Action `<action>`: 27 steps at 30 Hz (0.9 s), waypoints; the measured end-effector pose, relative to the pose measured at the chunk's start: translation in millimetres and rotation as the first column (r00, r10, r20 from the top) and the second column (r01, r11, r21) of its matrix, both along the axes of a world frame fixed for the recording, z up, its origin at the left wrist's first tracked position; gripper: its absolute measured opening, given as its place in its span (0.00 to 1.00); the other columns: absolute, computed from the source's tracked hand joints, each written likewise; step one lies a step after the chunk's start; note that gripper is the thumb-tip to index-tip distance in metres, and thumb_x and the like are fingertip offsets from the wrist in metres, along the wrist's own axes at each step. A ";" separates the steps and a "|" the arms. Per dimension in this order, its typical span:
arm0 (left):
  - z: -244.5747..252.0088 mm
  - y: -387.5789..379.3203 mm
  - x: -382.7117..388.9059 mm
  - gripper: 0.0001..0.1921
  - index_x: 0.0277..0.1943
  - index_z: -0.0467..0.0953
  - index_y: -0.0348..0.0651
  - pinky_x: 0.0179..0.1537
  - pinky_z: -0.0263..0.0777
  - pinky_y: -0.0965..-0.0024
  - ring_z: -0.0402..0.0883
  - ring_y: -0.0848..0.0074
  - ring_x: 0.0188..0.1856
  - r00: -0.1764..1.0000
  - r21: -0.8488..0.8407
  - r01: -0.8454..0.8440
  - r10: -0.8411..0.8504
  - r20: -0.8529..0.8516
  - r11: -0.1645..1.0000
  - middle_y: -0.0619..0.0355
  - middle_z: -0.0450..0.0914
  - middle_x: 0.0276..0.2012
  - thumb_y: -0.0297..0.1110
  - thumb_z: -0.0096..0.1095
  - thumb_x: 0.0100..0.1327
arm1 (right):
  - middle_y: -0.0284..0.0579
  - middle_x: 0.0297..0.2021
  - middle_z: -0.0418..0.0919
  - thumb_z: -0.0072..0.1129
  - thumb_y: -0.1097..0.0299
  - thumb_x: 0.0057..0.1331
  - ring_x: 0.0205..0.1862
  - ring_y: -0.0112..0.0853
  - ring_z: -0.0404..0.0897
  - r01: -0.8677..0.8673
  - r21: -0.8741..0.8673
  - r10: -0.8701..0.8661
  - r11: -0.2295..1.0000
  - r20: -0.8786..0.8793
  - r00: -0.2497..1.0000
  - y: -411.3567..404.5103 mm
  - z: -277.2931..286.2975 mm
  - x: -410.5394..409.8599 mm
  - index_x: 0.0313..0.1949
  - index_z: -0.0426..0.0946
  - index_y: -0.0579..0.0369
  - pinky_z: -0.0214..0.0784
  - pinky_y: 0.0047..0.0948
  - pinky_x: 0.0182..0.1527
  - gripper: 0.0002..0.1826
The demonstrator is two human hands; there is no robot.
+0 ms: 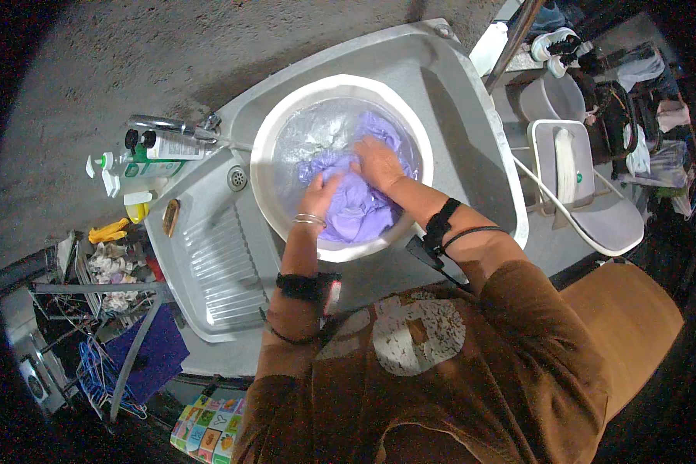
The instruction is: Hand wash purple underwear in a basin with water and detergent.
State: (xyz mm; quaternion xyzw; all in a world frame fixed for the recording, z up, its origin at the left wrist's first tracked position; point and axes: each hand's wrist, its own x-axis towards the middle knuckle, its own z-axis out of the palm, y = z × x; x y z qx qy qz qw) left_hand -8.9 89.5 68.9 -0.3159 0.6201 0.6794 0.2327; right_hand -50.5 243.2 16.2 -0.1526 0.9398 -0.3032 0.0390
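A purple cloth (356,211) lies bunched and wet in a white round basin (267,214) of water, which stands in a grey laundry sink (464,133). My left hand (320,196), with bangles at its wrist, rests on the left part of the cloth, thumb and fingers partly spread; whether it grips any fabric is unclear. Further up and to the right, my right hand (377,163) has its fingers curled down into the cloth, and the fingertips are hidden in the folds.
Left of the basin are a ribbed washboard (223,267), a drain (237,178), a scrubbing brush (171,217), a metal faucet (174,124) and several bottles (151,168). Yellow gloves (108,231) and blue hangers (101,371) lie further left. A folding stool (606,223) and a grey bucket (551,98) are at right.
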 end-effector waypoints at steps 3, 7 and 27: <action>-7.2 -1.1 6.7 0.26 0.51 0.65 0.37 0.50 0.62 0.63 0.67 0.64 0.51 0.746 -0.583 0.537 -0.666 -0.009 0.610 0.47 0.68 0.49 0.45 0.57 0.52 | 0.51 0.35 0.71 0.51 0.61 0.52 0.40 0.45 0.72 -0.003 0.175 -0.015 0.985 0.101 0.995 17.0 -27.6 3.4 0.37 0.72 0.54 0.65 0.39 0.44 0.14; -61.1 -15.8 33.5 0.35 0.54 0.59 0.33 0.51 0.62 0.62 0.68 0.50 0.50 0.658 -0.794 0.461 -0.753 0.007 0.395 0.37 0.68 0.47 0.45 0.63 0.47 | 0.54 0.44 0.71 0.48 0.57 0.55 0.46 0.47 0.71 -0.154 0.257 0.025 0.954 0.442 0.897 12.7 -17.5 3.0 0.44 0.69 0.56 0.63 0.39 0.49 0.21; -61.8 -23.1 40.2 0.35 0.53 0.62 0.32 0.52 0.61 0.64 0.68 0.54 0.51 0.803 -0.688 0.490 -0.583 0.120 0.534 0.39 0.70 0.47 0.44 0.65 0.44 | 0.55 0.44 0.71 0.48 0.52 0.54 0.48 0.44 0.70 -0.082 0.035 0.053 0.996 0.504 0.862 24.8 -28.1 16.0 0.48 0.69 0.52 0.60 0.36 0.50 0.25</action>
